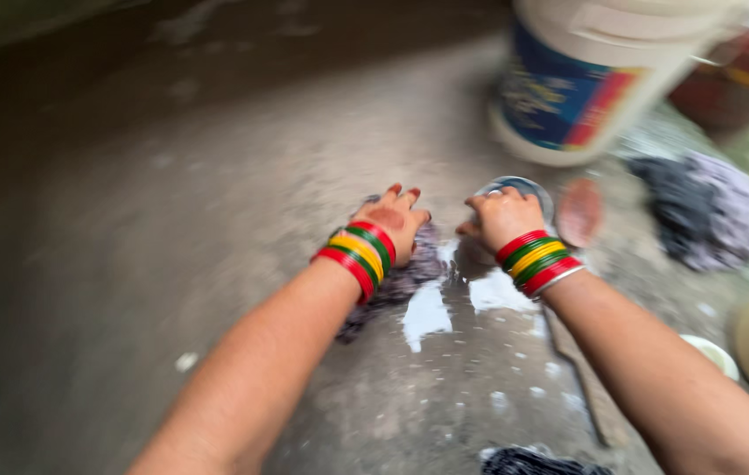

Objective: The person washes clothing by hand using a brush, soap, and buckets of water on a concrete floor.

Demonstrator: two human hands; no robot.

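Observation:
My left hand [392,227] presses down flat on a wet, dark purple-grey cloth [405,277] lying on the concrete floor. My right hand [502,218] is closed around the rim of a small round metal bowl [524,189] just to the right of the cloth. Both wrists wear stacks of red, green and yellow bangles. A puddle of soapy water [445,303] shines on the floor between my forearms. The picture is blurred by motion.
A large white plastic bucket [586,79] with a blue and red label stands beyond my right hand. A pinkish oval soap-like object [580,211] lies beside the bowl. A heap of dark and lilac wet clothes [704,211] lies at right. More dark cloth [533,462] sits at the bottom edge.

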